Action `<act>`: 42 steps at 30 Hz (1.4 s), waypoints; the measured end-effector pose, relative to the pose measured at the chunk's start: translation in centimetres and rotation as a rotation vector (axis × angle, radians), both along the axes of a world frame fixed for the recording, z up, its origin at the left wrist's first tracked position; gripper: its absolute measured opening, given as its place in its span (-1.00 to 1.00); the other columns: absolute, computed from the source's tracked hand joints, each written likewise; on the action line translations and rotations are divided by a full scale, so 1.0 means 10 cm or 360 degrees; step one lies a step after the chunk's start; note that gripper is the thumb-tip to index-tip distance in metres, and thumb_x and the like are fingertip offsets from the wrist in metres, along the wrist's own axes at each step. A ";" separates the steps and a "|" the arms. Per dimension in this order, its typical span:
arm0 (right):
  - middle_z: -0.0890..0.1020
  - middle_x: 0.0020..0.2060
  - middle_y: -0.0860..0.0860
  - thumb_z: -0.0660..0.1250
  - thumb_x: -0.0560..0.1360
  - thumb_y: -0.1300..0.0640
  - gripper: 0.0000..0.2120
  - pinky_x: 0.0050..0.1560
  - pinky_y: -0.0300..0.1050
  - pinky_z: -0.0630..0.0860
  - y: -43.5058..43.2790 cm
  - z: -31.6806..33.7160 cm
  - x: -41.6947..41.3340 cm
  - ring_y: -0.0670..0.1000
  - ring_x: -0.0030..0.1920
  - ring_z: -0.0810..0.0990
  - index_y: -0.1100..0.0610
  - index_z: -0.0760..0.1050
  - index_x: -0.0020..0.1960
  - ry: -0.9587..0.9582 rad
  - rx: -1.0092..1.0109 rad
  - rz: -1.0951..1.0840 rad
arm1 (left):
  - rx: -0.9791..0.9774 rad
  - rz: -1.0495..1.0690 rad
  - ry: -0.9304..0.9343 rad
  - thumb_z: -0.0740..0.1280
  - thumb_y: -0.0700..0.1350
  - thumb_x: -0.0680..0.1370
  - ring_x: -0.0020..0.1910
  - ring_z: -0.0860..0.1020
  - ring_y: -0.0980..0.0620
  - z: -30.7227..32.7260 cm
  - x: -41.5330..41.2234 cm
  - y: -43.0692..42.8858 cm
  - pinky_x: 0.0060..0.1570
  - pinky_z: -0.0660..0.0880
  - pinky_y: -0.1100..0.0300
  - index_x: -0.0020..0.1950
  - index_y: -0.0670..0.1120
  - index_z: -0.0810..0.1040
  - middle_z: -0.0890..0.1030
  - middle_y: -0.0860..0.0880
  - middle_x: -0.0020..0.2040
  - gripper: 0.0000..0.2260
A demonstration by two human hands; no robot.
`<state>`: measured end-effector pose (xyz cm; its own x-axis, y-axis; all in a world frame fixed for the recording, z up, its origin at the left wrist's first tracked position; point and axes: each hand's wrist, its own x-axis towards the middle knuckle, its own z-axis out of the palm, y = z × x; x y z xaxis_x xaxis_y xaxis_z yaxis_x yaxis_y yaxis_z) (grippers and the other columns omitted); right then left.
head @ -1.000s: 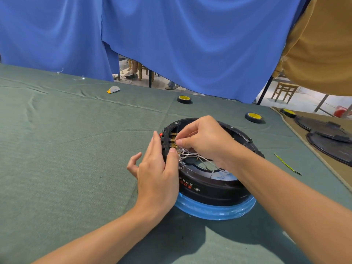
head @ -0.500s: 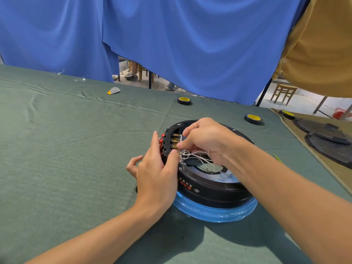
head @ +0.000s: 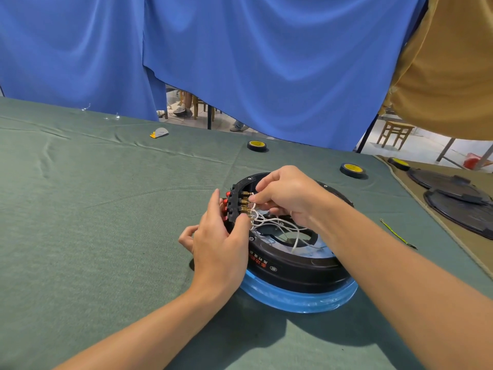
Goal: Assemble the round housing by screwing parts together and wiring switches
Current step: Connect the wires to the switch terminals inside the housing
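The round black housing lies on a blue-wrapped base on the green cloth. At its left rim stands a black switch block with red buttons outside and brass terminals inside. My left hand holds this block, with straight fingers against the red buttons and the thumb on the inner side. White wires run from the terminals across the housing's opening. My right hand reaches over the rim and pinches a white wire end at the brass terminals.
Two rolls of black tape lie beyond the housing, a third on the brown mat at right. Black round covers rest on that mat. A green-yellow wire lies right of the housing. A small grey-orange piece sits far left.
My right hand has shifted slightly along the brass terminals with the white wire. My left hand stays on the switch block. The view has dipped a little.
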<state>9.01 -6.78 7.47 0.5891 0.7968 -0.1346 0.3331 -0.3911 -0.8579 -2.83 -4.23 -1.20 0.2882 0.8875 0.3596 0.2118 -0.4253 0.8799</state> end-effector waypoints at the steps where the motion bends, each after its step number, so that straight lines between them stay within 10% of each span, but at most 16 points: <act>1: 0.67 -0.22 0.13 0.45 0.42 0.37 -0.83 -0.31 -0.19 0.47 0.01 0.00 -0.02 -0.02 -0.31 0.60 0.16 0.52 -0.22 0.0002 0.0008 -0.0016 | 0.0000 -0.0001 -0.0013 0.10 0.11 0.42 -0.03 0.09 0.79 0.00 0.00 0.01 0.09 -0.05 0.50 0.54 0.01 0.28 0.41 0.36 -0.07 -0.34; 10: 0.67 -0.19 0.16 0.42 0.47 0.28 -0.94 -0.06 -0.03 0.57 0.06 0.03 -0.04 0.06 -0.19 0.60 0.28 0.61 -0.09 -0.0185 -0.0078 -0.0002 | 0.0003 0.0026 -0.0005 0.09 0.09 0.42 0.08 0.26 0.41 0.03 -0.01 -0.03 0.11 -0.01 0.31 0.54 0.01 0.27 0.57 0.10 0.22 -0.34; 14: 0.69 -0.12 0.12 0.40 0.52 0.16 -0.83 0.05 -0.03 0.58 0.08 -0.01 -0.01 0.05 -0.06 0.64 0.27 0.64 -0.04 -0.0291 -0.0085 -0.0081 | 0.0019 0.0034 -0.0019 0.09 0.09 0.41 -0.03 0.24 0.48 0.02 0.00 -0.01 0.10 -0.01 0.34 0.52 0.00 0.31 0.47 0.28 -0.02 -0.35; 20: 0.65 -0.15 0.13 0.36 0.47 0.25 -0.86 -0.35 -0.17 0.38 0.20 0.00 -0.03 0.03 -0.23 0.51 0.32 0.64 -0.07 -0.0283 -0.0162 -0.0160 | 0.0032 0.0038 -0.0001 0.10 0.10 0.41 -0.06 0.16 0.39 0.01 0.00 0.02 0.09 -0.02 0.35 0.52 0.00 0.31 0.52 0.19 0.08 -0.34; 34: 0.63 -0.03 0.16 0.32 0.54 0.17 -0.79 -0.22 -0.09 0.46 0.25 -0.14 -0.06 0.09 -0.08 0.57 0.28 0.57 0.07 -0.0279 -0.0063 -0.0268 | -0.0066 0.0053 -0.0058 0.25 0.10 0.39 0.16 0.33 0.29 0.03 -0.01 0.10 0.01 -0.04 0.37 0.44 0.04 0.37 0.47 0.11 0.21 -0.40; 42: 0.65 -0.13 0.00 0.32 0.53 0.17 -0.87 -0.16 -0.16 0.47 -0.17 0.01 0.06 -0.03 -0.10 0.58 0.12 0.65 -0.09 -0.0788 0.0065 -0.0124 | 0.0065 0.0076 0.0025 0.18 0.10 0.35 0.31 0.31 0.22 0.06 -0.05 0.09 0.03 -0.02 0.31 0.36 0.04 0.44 0.46 0.14 0.22 -0.43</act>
